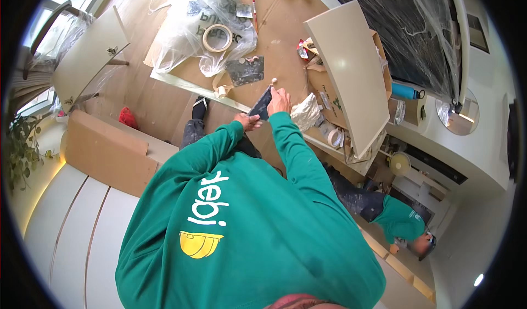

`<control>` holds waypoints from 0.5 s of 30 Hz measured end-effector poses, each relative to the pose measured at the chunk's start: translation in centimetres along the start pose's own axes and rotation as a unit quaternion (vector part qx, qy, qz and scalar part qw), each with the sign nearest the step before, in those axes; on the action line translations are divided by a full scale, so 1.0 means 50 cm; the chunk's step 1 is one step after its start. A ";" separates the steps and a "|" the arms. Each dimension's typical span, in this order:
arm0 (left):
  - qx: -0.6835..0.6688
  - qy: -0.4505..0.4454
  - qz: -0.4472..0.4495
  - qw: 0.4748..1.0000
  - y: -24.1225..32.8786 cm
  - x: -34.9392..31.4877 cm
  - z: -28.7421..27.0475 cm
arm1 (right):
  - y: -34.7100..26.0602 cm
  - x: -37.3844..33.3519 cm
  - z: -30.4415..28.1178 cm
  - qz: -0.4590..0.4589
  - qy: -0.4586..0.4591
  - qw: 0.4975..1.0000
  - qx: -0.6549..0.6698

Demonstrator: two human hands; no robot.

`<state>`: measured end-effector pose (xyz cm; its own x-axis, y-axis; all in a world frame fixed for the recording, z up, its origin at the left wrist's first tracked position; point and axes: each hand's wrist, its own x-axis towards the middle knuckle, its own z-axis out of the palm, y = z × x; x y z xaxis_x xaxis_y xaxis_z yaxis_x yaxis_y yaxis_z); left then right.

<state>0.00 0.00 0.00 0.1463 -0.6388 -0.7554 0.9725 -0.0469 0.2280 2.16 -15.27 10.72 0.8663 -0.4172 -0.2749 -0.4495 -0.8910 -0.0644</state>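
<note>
Dark flat scraper-like blade tool (260, 104) held up in front of the chest, over the brown cardboard floor covering (285, 29). Right hand (279, 100) closed round its far end, left hand (248, 121) pinching the near end, both hands close together on it. Just beyond, a small pale lump (274, 80) and a dark grey square sheet (245, 70); further left, a roll of cream masking tape (217, 37) on crumpled clear plastic film (189, 29). To the right, a tilted cream board (351, 73) leaning over open cardboard boxes (324, 89). Likely trouble: blade edge slipping against the left fingers under pressure; tool dropped among clutter; elbow knocking the leaning board down. Another person in green (401, 221) crouched at the near right, close enough to be bumped.
</note>
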 end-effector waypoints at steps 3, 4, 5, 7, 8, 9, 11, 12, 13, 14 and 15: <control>-0.014 0.025 0.015 0.999 0.011 -0.018 -0.046 | -0.060 -0.007 -0.007 -0.013 0.002 1.000 0.010; -0.010 0.015 0.014 1.000 0.007 -0.013 -0.036 | -0.051 -0.023 -0.016 -0.007 -0.010 1.000 0.001; -0.006 0.006 0.012 1.000 0.014 -0.001 -0.028 | -0.044 -0.019 -0.024 0.000 -0.021 1.000 -0.008; -0.002 0.003 -0.006 1.000 -0.005 0.003 -0.010 | -0.021 -0.026 -0.014 0.002 -0.015 1.000 0.005; -0.007 -0.001 -0.008 1.000 -0.018 0.004 0.002 | -0.006 -0.033 -0.012 0.000 -0.017 1.000 0.013; -0.007 0.001 -0.003 1.000 -0.013 0.006 -0.001 | -0.011 -0.026 -0.011 -0.006 -0.013 0.999 0.029; 0.008 0.011 0.001 1.000 -0.010 0.005 -0.007 | -0.022 -0.052 -0.008 0.006 -0.033 0.999 0.013; 0.014 0.014 0.003 1.000 -0.008 0.004 -0.004 | -0.028 -0.061 -0.013 0.012 -0.043 0.999 0.001; 0.010 0.016 0.007 1.000 -0.002 0.003 -0.005 | -0.034 -0.055 -0.019 0.010 -0.037 0.999 0.004; 0.006 0.018 0.011 1.000 0.004 0.002 -0.008 | -0.040 -0.044 -0.026 0.009 -0.031 0.999 0.007; 0.003 0.017 0.010 1.000 -0.002 0.001 -0.009 | -0.041 -0.041 -0.032 0.012 -0.027 1.000 0.009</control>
<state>0.00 0.31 -0.34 0.1719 -0.6132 -0.7710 0.9684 -0.0384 0.2464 1.63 -12.86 12.94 0.8423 -0.4280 -0.3276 -0.4747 -0.8770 -0.0745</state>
